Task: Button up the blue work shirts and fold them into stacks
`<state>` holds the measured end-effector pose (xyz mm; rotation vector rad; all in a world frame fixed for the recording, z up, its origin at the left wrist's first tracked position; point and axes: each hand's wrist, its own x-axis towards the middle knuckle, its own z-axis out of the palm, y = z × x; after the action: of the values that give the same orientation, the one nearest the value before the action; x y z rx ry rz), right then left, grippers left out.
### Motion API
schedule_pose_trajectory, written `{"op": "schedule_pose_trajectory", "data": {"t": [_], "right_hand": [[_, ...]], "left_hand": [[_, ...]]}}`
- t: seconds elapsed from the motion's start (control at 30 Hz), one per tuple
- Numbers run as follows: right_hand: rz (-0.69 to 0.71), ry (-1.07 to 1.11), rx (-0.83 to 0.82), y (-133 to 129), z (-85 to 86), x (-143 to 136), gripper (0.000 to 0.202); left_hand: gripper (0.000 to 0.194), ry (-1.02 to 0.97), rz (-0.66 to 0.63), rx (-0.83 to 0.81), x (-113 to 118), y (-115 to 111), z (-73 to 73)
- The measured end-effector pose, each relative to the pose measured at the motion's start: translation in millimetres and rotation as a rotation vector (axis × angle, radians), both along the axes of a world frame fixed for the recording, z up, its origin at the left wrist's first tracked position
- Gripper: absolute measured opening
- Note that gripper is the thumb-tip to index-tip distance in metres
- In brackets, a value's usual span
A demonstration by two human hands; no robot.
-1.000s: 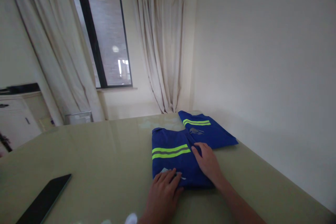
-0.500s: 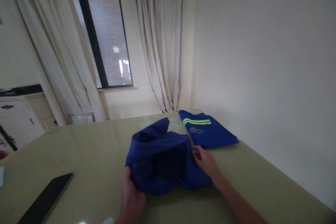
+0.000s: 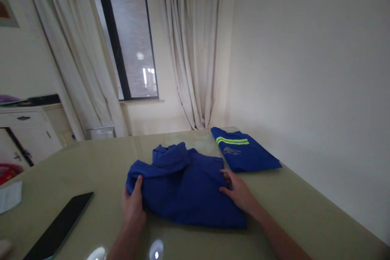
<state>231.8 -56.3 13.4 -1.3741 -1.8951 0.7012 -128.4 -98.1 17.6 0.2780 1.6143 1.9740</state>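
In the head view a blue garment (image 3: 189, 191) lies partly folded on the table, its far side bunched into loose folds. Whether it is a jacket or trousers I cannot tell. My left hand (image 3: 133, 205) is closed on its left edge, thumb on top and fingers hidden under the cloth. At the right edge, my right hand (image 3: 239, 191) rests against the fabric with thumb and fingers apart. Just beyond that hand lies a flat, folded blue garment (image 3: 251, 158) with yellow-green stripes and a grey print.
The pale green table (image 3: 106, 162) has a glossy top. On its left are a dark flat tablet-like slab (image 3: 61, 225) and a white paper-like piece (image 3: 11, 197). A wall (image 3: 310, 89) runs along the right side; curtains (image 3: 195, 48) and a window stand behind.
My left hand has moved left and up, drawing the garment's left edge outward. The open hollow in the cloth has flattened. My right hand's fingers have spread, and the view has shifted slightly left.
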Motion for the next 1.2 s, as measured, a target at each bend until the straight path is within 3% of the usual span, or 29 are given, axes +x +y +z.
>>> {"op": "schedule_pose_trajectory", "data": {"t": [0.13, 0.27, 0.33, 0.4, 0.47, 0.53, 0.63, 0.77, 0.87, 0.93, 1.03, 1.1, 1.2], "right_hand": [[-0.007, 0.01, 0.036, 2, 4.1, 1, 0.048], [-0.108, 0.015, 0.104, 7, 5.6, 4, 0.041], [-0.169, 0.028, 0.096, 10, 3.1, 7, 0.034], [-0.2, 0.066, 0.057, 12, -1.5, 10, 0.035], [-0.176, 0.089, 0.022, 13, -6.2, 11, 0.044], [-0.125, 0.05, 0.028, 14, -7.0, 9, 0.052], [-0.045, -0.074, 0.182, 18, 8.2, 0, 0.05], [0.004, -0.226, 0.436, 36, 54.8, -8, 0.045], [-0.171, -0.362, 0.412, 51, 79.8, -1, 0.047], [-0.287, -0.481, 0.289, 56, 82.6, 7, 0.048], [-0.317, -0.599, 0.214, 50, 73.2, 21, 0.052], [-0.307, -0.565, 0.319, 35, 65.8, 31, 0.054], [-0.319, -0.349, 0.576, -3, 57.1, 53, 0.048]], "left_hand": [[0.036, 0.145, 0.286, 0.011, -27, -9, 16.5], [0.05, 0.653, 0.504, -0.103, -42, -25, 34.9], [0.048, 0.929, 0.409, -0.258, -35, -31, 39.6], [0.042, 1.105, 0.102, -0.321, -19, -31, 36.3], [0.042, 1.152, -0.229, -0.291, -3, -27, 24.9], [0.042, 1.101, -0.429, -0.277, 6, -20, 10.5], [0.021, 0.853, -0.489, -0.23, 2, -8, -2.5], [0.012, 0.329, -0.35, -0.01, -13, 3, 5.7], [0.013, 0.086, -0.387, 0.103, -10, 2, 20.5], [0.016, -0.165, -0.482, 0.205, -2, -3, 29.8], [0.026, -0.394, -0.637, 0.301, 6, -15, 37.9], [0.033, -0.429, -0.738, 0.295, 3, -24, 37.0], [0.035, -0.445, -0.832, 0.23, -12, -39, 29.4]]}}
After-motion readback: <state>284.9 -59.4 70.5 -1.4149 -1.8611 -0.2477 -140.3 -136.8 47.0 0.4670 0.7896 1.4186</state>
